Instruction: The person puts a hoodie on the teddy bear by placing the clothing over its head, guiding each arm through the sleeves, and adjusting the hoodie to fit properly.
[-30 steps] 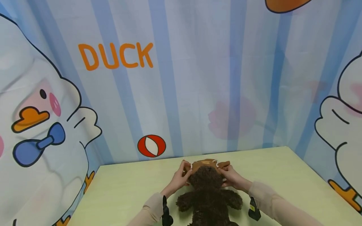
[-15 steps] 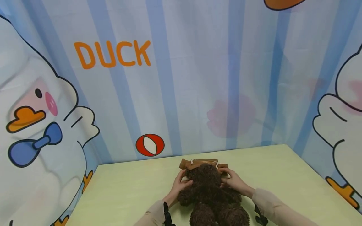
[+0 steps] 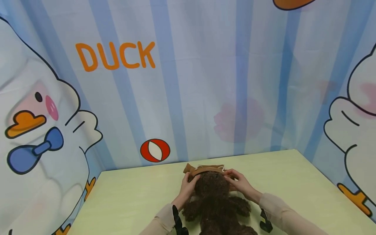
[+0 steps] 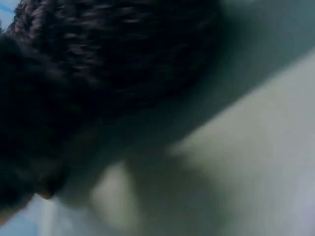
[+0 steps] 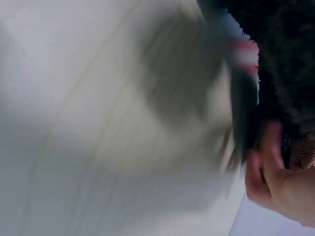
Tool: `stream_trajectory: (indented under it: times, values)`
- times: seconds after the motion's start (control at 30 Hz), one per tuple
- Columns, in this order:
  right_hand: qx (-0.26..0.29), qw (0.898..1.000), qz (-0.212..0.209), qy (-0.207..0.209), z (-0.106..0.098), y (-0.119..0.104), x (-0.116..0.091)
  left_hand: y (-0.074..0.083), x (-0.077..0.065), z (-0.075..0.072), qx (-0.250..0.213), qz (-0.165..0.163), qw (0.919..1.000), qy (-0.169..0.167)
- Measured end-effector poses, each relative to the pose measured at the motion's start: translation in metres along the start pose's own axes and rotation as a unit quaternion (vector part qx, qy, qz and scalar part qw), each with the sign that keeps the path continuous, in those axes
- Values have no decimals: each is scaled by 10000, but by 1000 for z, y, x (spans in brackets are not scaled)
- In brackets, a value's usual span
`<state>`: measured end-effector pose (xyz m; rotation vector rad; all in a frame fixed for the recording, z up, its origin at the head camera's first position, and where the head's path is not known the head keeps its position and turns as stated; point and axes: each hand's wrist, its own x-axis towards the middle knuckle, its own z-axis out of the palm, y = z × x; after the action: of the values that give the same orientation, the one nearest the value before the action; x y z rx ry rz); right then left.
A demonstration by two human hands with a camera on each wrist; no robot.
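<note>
A dark brown plush toy [image 3: 215,209] with shaggy fur is on the table in the head view, arms spread to the sides. Over the top of its head sits a tan-brown fabric hat [image 3: 205,169] with white cord on it. My left hand [image 3: 187,189] pinches the hat's left edge beside the head, thumb toward the fur. On the other side my right hand [image 3: 243,185] pinches the hat's right edge. In the left wrist view dark fur [image 4: 113,54] fills the upper left, and that hand is almost hidden. The right wrist view shows curled fingers [image 5: 270,157] against the fur.
The pale yellow-green table [image 3: 138,195] extends to both sides of the toy. Behind it hangs a blue-striped curtain [image 3: 199,98] printed with cartoon ducks. Black wrist straps [image 3: 178,220] are on both forearms.
Both hands first held the hat at the head's sides, then shifted onto the head as the toy's legs came into view. Now they are back at the hat's edge, and the legs are lower.
</note>
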<state>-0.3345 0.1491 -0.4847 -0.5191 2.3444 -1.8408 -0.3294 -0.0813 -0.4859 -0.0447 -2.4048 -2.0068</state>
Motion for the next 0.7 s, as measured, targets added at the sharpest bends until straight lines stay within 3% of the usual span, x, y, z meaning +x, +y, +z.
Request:
stream_trajectory:
  times: [0.07,0.17,0.3,0.43,0.53,0.7]
  values:
    - [-34,10000,-25,-82,2,-1,1,-1,3,1,52,-125,9996,246]
    - [24,9996,80,-259,3,-3,1,-4,6,-1,-24,-501,9984,247]
    - [41,9996,233,-176,3,-2,1,-11,6,-6,-741,-722,9944,-201]
    - [-101,9996,259,5,3,1,2,-22,6,-10,-1386,-581,9868,-599]
    - [-158,9997,204,-1,3,4,3,-27,6,-12,-1572,-412,9832,-834]
    - [100,9964,118,-836,-4,9,1,-28,6,-23,-1316,-326,9767,-1665]
